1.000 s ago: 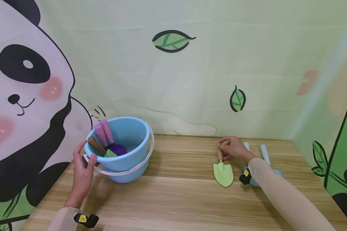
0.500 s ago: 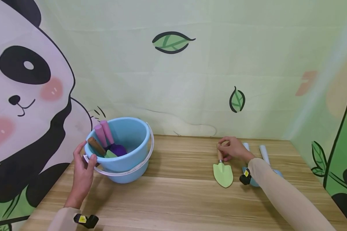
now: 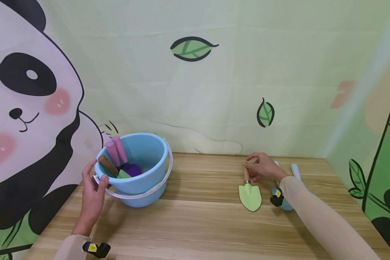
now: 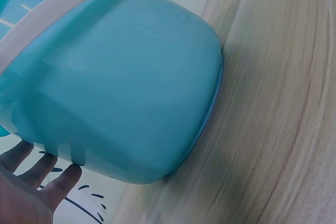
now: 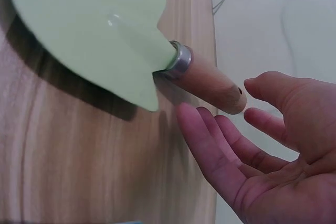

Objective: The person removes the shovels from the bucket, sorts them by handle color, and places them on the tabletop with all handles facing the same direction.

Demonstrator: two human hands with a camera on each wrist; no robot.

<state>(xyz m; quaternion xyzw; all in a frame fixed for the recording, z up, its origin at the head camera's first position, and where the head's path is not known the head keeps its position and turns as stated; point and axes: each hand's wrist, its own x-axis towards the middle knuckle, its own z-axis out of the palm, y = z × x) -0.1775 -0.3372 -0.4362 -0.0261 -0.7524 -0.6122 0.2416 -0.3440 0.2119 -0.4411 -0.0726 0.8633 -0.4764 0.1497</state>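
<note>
A light blue bucket (image 3: pixel 139 186) with a white bail handle stands on the wooden table at left. My left hand (image 3: pixel 94 195) touches its left side, fingers spread along the outer wall and thumb near the rim. Three fingertips (image 4: pixel 68 179) meet the wall in the left wrist view. Farther right lies a pale green trowel (image 3: pixel 250 196) with a wooden handle. My right hand (image 3: pixel 263 168) is at that handle; in the right wrist view its thumb and loosely bent fingers lie around the handle end (image 5: pixel 231 98), with gaps showing and no grip.
Inside the bucket are two pink handles (image 3: pixel 116 151), a brown handle (image 3: pixel 107 165), a purple blade (image 3: pixel 133 169) and a green piece. Light blue tools (image 3: pixel 295 171) lie under and beside the right forearm. A panda-printed cloth wall (image 3: pixel 214 108) rises behind the table (image 3: pixel 201 231).
Both hands, the bucket and the trowel hold nearly the same places. The head view has shifted very slightly.
</note>
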